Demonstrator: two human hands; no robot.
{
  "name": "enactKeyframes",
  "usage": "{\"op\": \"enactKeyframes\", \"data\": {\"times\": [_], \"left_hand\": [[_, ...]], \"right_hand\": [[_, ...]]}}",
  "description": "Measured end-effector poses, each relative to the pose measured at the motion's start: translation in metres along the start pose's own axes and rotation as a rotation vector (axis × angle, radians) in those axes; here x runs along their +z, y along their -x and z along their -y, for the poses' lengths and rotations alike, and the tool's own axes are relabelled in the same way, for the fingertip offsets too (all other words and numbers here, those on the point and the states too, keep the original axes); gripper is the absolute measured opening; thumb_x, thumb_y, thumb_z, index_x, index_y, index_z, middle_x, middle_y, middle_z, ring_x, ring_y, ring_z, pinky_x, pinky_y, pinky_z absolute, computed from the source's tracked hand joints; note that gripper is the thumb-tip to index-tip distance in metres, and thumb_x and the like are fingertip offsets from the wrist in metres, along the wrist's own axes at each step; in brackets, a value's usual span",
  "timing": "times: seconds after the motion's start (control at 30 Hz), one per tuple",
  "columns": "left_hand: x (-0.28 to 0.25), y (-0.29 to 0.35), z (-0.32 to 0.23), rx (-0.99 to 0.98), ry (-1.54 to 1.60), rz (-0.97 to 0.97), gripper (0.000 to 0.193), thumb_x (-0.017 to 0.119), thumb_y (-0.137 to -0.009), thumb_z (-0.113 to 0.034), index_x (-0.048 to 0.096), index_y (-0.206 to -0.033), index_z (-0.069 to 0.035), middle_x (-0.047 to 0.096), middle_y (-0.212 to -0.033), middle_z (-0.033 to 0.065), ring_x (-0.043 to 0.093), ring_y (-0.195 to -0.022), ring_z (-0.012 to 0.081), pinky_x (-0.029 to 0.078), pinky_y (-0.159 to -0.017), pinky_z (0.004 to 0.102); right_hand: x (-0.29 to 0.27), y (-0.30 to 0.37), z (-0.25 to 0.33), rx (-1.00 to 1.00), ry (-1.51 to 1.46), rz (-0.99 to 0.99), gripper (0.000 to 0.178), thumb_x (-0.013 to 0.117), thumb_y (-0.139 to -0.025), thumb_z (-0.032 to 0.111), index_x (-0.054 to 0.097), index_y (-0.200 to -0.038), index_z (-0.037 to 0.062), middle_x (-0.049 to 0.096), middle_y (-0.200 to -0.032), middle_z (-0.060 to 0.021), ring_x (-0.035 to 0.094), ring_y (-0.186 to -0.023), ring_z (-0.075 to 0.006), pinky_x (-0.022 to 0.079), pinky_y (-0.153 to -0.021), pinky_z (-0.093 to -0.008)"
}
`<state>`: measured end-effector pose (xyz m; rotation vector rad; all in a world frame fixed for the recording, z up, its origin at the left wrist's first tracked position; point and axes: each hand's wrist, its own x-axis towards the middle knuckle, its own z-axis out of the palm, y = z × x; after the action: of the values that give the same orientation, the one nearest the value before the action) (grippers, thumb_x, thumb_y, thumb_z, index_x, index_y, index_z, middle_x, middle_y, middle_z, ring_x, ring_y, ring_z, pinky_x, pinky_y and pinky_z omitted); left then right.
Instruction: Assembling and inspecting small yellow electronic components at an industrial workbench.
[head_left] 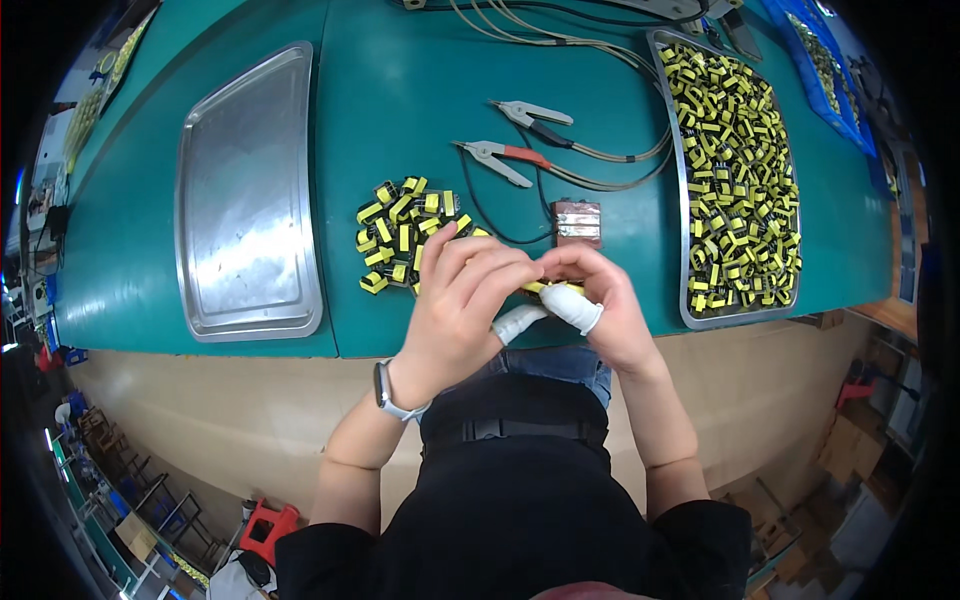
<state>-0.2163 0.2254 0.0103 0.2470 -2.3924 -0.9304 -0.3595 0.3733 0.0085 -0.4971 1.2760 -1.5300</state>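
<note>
My left hand (462, 300) and my right hand (598, 305) meet at the table's front edge, both pinching one small yellow and black component (540, 286) between the fingertips. White finger cots cover a thumb on each hand. Just behind my left hand lies a loose pile of the same yellow components (405, 235). A small copper-coloured block (577, 222) sits right behind my right hand.
An empty metal tray (250, 190) lies at the left. A second metal tray (684, 200) at the right is full of yellow components. Two clip probes with a red (505, 157) and a black (535, 117) grip lie on the green table (400, 80), cables running back.
</note>
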Motion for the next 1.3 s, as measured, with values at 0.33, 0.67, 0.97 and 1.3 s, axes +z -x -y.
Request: {"op": "enactKeyframes", "data": {"times": [0.33,0.67,0.97,1.3], "left_hand": [[-0.03,-0.003,0.014,0.066,-0.408,0.384,0.046,0.074,-0.08,-0.003,0.069,-0.123,-0.016,0.066,-0.119,-0.0003,0.058,-0.121,0.0249,0.03,-0.119,0.0616],[-0.018,-0.007,-0.001,-0.024,0.083,0.116,0.047,0.082,-0.082,-0.009,0.069,-0.126,-0.014,0.07,-0.114,0.0031,0.067,-0.107,0.0248,0.04,-0.115,0.0541],[-0.017,-0.016,-0.001,0.021,-0.077,0.112,0.062,0.086,-0.081,-0.02,0.063,-0.137,-0.013,0.065,-0.131,0.0067,0.06,-0.123,0.03,0.039,-0.112,0.0534],[-0.004,-0.011,0.01,-0.151,-0.542,0.181,0.04,0.075,-0.084,-0.006,0.069,-0.123,-0.015,0.068,-0.119,0.0016,0.057,-0.125,0.026,0.03,-0.118,0.058]], "right_hand": [[-0.042,-0.01,0.017,-0.508,1.214,-0.335,0.038,0.067,-0.083,-0.014,0.07,-0.118,0.0002,0.068,-0.12,-0.013,0.069,-0.103,-0.0323,0.056,-0.083,-0.0378],[-0.022,-0.001,0.012,-0.036,0.055,-0.1,0.035,0.055,-0.109,0.031,0.064,-0.126,0.0029,0.067,-0.101,-0.0063,0.057,-0.068,-0.0098,0.04,-0.057,-0.0231],[-0.018,-0.006,0.012,0.017,0.001,-0.055,0.021,0.071,-0.1,0.014,0.073,-0.116,0.0005,0.072,-0.109,-0.0108,0.059,-0.067,-0.0093,0.043,-0.056,-0.0218],[-0.035,-0.01,-0.001,-0.585,1.0,-0.383,0.027,0.068,-0.086,-0.012,0.071,-0.111,-0.0002,0.07,-0.119,-0.014,0.07,-0.108,-0.0295,0.056,-0.092,-0.0369]]}}
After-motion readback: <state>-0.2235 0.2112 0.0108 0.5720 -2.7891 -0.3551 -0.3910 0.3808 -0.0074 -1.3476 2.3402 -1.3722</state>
